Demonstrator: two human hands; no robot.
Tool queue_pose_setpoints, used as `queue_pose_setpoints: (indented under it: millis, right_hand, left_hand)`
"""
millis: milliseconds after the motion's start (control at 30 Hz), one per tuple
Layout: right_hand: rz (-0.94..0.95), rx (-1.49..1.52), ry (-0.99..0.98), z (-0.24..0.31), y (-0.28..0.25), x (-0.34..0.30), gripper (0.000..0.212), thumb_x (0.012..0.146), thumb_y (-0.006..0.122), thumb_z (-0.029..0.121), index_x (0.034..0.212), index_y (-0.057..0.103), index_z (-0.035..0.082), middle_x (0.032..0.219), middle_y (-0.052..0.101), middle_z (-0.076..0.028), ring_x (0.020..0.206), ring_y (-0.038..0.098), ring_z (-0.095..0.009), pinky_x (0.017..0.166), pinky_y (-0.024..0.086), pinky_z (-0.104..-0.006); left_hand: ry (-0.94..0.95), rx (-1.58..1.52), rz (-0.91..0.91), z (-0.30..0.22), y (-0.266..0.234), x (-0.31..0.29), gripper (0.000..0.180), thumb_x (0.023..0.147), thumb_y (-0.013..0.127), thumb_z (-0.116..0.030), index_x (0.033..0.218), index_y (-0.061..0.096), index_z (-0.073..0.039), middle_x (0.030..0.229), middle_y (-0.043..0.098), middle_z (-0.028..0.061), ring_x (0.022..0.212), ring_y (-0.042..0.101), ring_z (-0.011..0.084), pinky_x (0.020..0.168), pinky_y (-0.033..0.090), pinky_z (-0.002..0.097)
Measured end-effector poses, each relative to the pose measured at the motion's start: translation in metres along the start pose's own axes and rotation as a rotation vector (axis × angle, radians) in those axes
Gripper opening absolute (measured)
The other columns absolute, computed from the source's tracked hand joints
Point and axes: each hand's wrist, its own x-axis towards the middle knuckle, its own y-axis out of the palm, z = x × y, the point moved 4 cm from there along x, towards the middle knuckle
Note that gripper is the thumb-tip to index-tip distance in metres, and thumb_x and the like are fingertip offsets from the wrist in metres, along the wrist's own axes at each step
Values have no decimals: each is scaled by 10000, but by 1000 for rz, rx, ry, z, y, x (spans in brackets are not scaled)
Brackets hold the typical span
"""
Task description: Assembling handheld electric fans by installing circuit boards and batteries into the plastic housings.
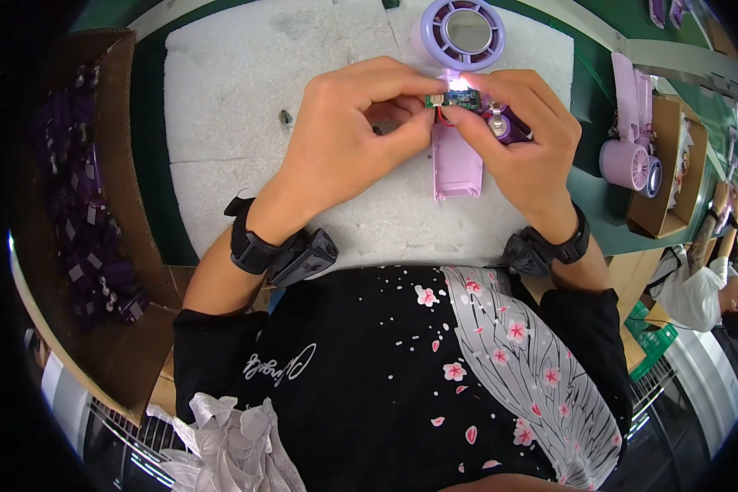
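I see the small green circuit board (pixel 452 99) lying crosswise, its long axis left to right, above the handle of a lilac handheld fan (pixel 457 123) whose round head points away from me. My left hand (pixel 354 135) pinches the board's left end; my right hand (pixel 523 139) pinches its right end, also cradling a purple battery (pixel 500 125). Both wrists bend inward over white foam (pixel 238 107) on the counter (pixel 607 205).

bright, even overhead light; glare blows out one spot between the fingertips; fisheye edges bend and darken.
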Motion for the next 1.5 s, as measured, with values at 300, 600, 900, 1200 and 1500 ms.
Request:
queue_pose_setpoints:
  millis: [300, 600, 900, 1200, 1500]
  right_hand:
    - [52, -16, 127, 2, -7, 2, 214, 767, 761, 53, 961, 685, 9, 869, 658, -59, 716, 582, -109, 642, 463, -236]
    - [130, -18, 91, -1, -8, 3, 196, 759, 753, 41, 935, 670, 23, 863, 632, -59, 708, 579, -125, 634, 460, -239]
    - [118, -44, 1, 1, -8, 0, 218, 730, 771, 14, 933, 693, 35, 878, 625, -73, 711, 594, -152, 618, 466, -241]
    - [108, -81, -32, 3, -8, 0, 216, 724, 775, 15, 926, 701, 35, 874, 628, -71, 691, 594, -148, 600, 463, -235]
    - [108, -91, 2, 3, -8, 1, 225, 725, 778, 34, 931, 688, 29, 861, 632, -71, 690, 599, -151, 597, 461, -236]
  left_hand:
    - [-128, 11, 43, -1, 11, 0, 373, 797, 675, 35, 1155, 585, -15, 964, 629, 60, 809, 613, 104, 737, 526, 238]
    - [-109, 13, 80, 1, 12, 0, 402, 785, 685, 31, 1166, 569, -31, 932, 633, 60, 780, 608, 110, 725, 526, 252]
    - [-113, 43, 80, -1, 13, 0, 389, 777, 670, 30, 1147, 567, -36, 890, 631, 60, 782, 609, 105, 721, 516, 244]
    - [-95, 21, 83, 0, 12, -1, 385, 793, 663, 21, 1160, 564, -38, 880, 629, 57, 780, 610, 99, 709, 508, 239]
    - [15, 93, 72, 2, 8, 6, 243, 875, 592, 28, 1101, 664, -24, 961, 669, 103, 797, 637, 141, 729, 512, 255]
